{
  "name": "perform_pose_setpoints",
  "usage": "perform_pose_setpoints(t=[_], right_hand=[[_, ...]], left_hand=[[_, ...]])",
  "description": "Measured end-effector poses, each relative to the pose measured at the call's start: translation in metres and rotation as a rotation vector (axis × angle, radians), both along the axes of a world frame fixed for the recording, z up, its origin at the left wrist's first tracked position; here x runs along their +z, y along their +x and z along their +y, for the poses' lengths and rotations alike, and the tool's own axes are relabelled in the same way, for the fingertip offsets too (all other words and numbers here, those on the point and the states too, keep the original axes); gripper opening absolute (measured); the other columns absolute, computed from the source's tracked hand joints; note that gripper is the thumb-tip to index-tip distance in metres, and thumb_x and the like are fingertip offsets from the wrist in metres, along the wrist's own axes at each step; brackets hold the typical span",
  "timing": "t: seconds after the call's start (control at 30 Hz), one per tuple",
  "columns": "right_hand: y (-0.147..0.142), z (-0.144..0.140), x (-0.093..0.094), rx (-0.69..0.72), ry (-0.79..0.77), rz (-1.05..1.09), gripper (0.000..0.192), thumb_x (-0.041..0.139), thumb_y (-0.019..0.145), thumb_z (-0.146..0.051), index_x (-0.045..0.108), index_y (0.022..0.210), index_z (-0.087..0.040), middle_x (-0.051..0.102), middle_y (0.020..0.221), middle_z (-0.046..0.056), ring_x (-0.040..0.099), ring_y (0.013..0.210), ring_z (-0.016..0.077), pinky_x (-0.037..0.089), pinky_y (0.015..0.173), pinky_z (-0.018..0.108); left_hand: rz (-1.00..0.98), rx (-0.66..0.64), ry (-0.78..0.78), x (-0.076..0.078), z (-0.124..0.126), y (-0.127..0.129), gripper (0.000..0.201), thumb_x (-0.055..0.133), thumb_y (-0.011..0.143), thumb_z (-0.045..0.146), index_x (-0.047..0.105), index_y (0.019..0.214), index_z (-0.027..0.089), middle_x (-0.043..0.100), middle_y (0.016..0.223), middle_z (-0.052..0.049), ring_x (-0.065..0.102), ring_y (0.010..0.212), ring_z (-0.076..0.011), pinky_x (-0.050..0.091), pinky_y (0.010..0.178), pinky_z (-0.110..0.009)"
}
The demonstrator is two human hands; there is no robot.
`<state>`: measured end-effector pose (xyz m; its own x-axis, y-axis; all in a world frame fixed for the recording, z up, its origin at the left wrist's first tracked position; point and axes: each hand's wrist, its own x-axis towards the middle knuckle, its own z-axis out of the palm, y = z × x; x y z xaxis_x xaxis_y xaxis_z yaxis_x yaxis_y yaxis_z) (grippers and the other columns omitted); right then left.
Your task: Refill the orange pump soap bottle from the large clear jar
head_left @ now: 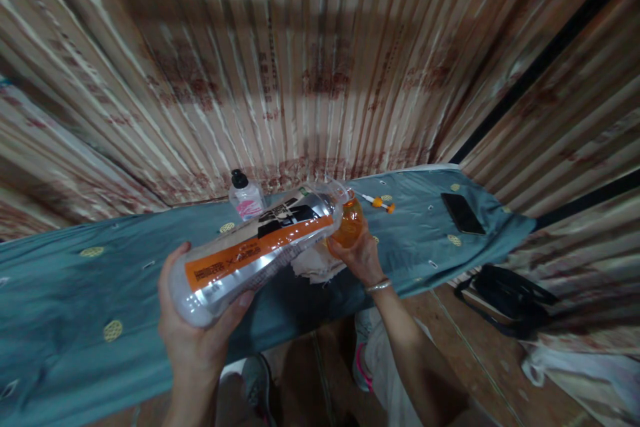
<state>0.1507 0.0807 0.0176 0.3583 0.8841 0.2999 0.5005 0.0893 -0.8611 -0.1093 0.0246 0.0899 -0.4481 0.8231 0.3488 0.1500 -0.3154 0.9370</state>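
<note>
My left hand [200, 327] grips the base of a large clear plastic bottle [265, 247] with an orange, silver and black label. The bottle is tilted, its neck pointing to the right. At its mouth, my right hand [360, 254] is wrapped round a small orange translucent container [349, 224]. The two mouths appear to meet; whether anything flows between them I cannot tell. Beneath them a crumpled whitish cloth or paper [317, 264] lies on the table. Just behind my right hand is a thin white tool with orange parts [377, 202].
A clear bottle with a black cap and pink label [246, 197] stands behind the large bottle. A dark phone [463, 212] lies right on the green-blue tablecloth [410, 214]. A black bag [505, 297] rests on the floor at right. Patterned curtains [320, 67] hang close behind.
</note>
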Motion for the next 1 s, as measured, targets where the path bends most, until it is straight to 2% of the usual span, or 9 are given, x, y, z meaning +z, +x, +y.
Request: perform_pose_setpoints(t=[0.23,0.47,0.7,0.87,1.0], right_hand=[[-0.0012,0.0004,-0.0011,-0.021,0.004,-0.011,0.070,0.077,0.069,-0.035,0.049,0.130,-0.015,0.076,0.109,0.014,0.076,0.096,0.0304,0.062,0.085,0.045],[-0.0008,0.0004,-0.0009,-0.030,0.006,-0.034,0.070,0.078,0.069,-0.034,0.050,0.129,-0.014,0.077,0.106,0.014,0.076,0.093,0.0302,0.064,0.081,0.043],[-0.0005,-0.0006,0.0010,-0.011,0.006,-0.003,0.071,0.078,0.069,-0.035,0.049,0.131,-0.016,0.076,0.110,0.014,0.076,0.096,0.0304,0.063,0.083,0.044],[-0.0009,-0.0013,0.0033,-0.033,-0.031,-0.027,0.073,0.078,0.069,-0.035,0.049,0.131,-0.013,0.076,0.108,0.015,0.076,0.094,0.0314,0.063,0.082,0.045],[-0.0009,-0.0015,0.0024,-0.015,0.000,-0.015,0.071,0.078,0.070,-0.036,0.049,0.131,-0.014,0.076,0.110,0.014,0.076,0.096,0.0297,0.063,0.084,0.043]], left_hand=[[0.039,-0.001,0.012,0.0021,0.0001,0.0023,0.096,0.090,0.048,0.037,0.056,0.138,0.032,0.066,0.108,-0.002,0.062,0.092,-0.0223,0.051,0.094,-0.038],[0.074,0.014,0.007,0.0015,-0.0004,-0.0002,0.100,0.089,0.047,0.042,0.054,0.140,0.028,0.066,0.111,-0.004,0.063,0.093,-0.0246,0.053,0.092,-0.040],[0.046,0.000,-0.006,0.0030,-0.0005,0.0022,0.100,0.091,0.046,0.039,0.054,0.139,0.029,0.066,0.110,-0.003,0.063,0.093,-0.0227,0.053,0.089,-0.036],[0.056,0.018,-0.034,0.0049,-0.0025,0.0026,0.099,0.090,0.048,0.040,0.053,0.140,0.031,0.065,0.115,-0.004,0.063,0.100,-0.0271,0.049,0.099,-0.044],[0.083,0.011,-0.024,0.0060,-0.0022,0.0026,0.098,0.089,0.049,0.040,0.053,0.140,0.030,0.066,0.111,-0.004,0.064,0.094,-0.0271,0.051,0.095,-0.045]])
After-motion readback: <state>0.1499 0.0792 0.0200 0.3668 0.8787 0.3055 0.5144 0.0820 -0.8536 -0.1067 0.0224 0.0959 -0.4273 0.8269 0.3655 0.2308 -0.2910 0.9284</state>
